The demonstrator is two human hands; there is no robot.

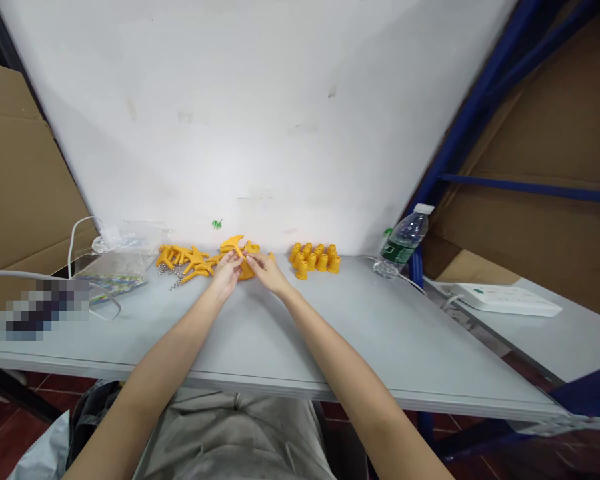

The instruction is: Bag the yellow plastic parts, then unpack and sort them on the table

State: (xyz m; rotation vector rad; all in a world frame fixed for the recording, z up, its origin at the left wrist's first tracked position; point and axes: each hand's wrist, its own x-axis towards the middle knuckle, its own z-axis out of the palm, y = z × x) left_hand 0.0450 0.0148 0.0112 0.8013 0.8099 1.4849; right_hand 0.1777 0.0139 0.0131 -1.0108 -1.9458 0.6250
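Note:
My left hand [226, 272] pinches a yellow plastic piece [234, 245] with a wide curved head and a ridged stem, held tilted above the table. Close against it, my right hand [266, 269] has thumb and fingers closed at the stem's lower end; what lies between those fingertips is too small to make out. Behind and below both hands sits more yellow plastic [246, 271], partly hidden by them. To the left lies a loose pile of similar yellow pieces [195, 259], with small metal chains [175, 272] among them.
Several yellow flared caps [321, 261] stand grouped right of my hands. A tilted water bottle [403, 244] leans by the blue frame [440, 167]. Clear plastic bags [117, 261] and a white cable [73, 247] lie left. A white power strip [507, 299] rests far right.

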